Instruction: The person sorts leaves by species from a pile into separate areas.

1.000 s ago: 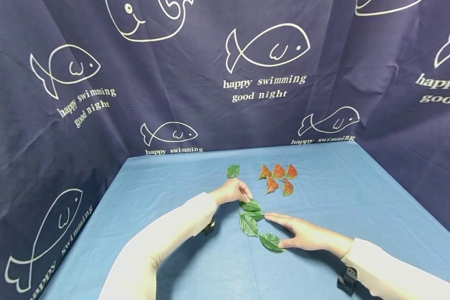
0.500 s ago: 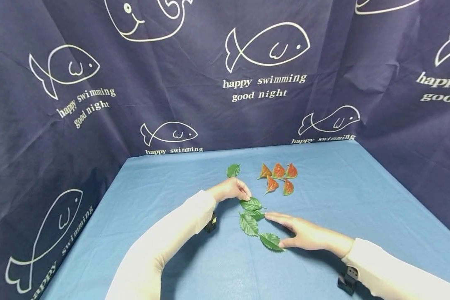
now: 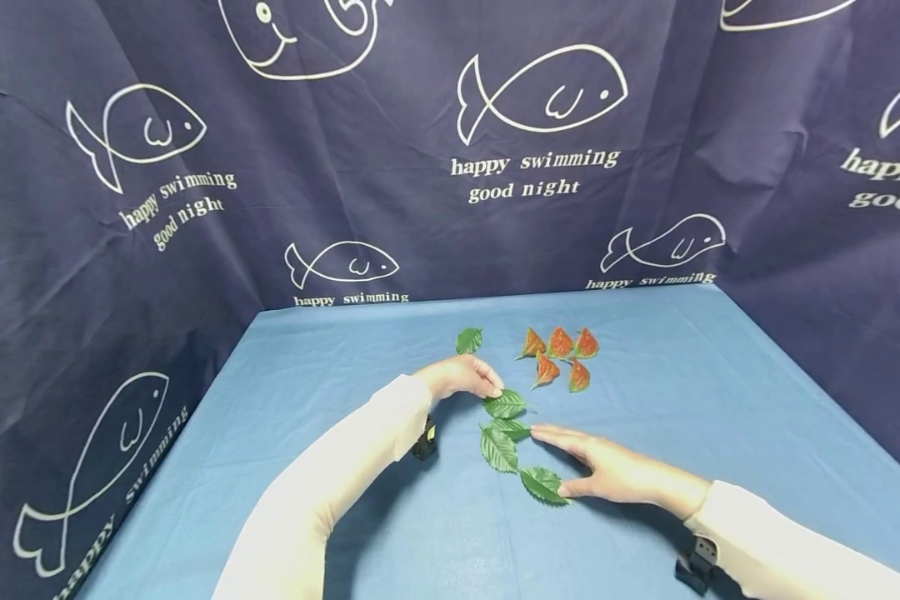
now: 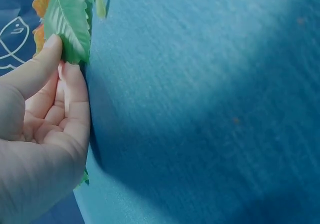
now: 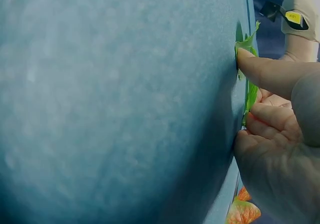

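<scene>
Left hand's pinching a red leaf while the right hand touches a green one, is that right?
Not quite: the left hand pinches a green serrated leaf, not a red one, as the left wrist view shows. The right hand does touch another green leaf.

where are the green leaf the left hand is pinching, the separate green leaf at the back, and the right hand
Pinched green leaf point(image 4: 69, 23): left wrist view, middle of the blade.
Separate green leaf point(image 3: 468, 340): head view, middle of the blade.
Right hand point(image 3: 612, 469): head view, back of the hand.
</scene>
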Motion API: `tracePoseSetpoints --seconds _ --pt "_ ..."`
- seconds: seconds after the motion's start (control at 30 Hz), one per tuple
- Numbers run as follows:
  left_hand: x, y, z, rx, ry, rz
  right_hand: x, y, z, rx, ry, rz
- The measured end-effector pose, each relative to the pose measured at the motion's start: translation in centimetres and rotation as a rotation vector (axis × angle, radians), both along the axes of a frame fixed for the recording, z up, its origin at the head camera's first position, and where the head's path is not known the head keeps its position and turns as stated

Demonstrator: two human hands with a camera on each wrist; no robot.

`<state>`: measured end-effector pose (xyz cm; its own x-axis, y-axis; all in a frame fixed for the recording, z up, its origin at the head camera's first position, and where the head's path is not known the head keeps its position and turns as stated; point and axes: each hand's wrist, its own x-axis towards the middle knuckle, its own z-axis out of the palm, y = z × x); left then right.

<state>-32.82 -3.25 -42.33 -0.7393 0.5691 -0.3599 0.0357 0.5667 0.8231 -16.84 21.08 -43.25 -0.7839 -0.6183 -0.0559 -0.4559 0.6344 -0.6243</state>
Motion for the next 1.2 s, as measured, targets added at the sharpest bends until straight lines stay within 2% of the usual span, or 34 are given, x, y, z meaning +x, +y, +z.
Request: tracePoseSetpoints --seconds 0.1,0.23,0.5,0.67,0.93,1.2 --pt "0.0 -0.1 0.0 0.038 -0.042 0.010 0.1 0.0 0.0 -0.004 -0.016 0.003" --pt "0.1 0.0 0.0 0.059 -0.064 0.038 0.1 0.1 0.2 -0.007 -0.023 0.009" --pt "-0.1 0.1 0.1 0.128 -0.069 0.090 0.1 0.4 0.6 0.012 0.022 0.016" --pt "-0.2 0.0 0.5 0.168 -0.072 0.121 0.2 0.2 0.6 0.027 0.009 0.003" --pt "-0.3 -0.7 1.1 0.195 -0.046 0.148 0.1 0.1 0.5 0.013 0.032 0.021" --pt "-0.6 -1.7 1.3 0.237 -0.010 0.226 0.1 -0.1 0.2 0.002 0.021 0.010"
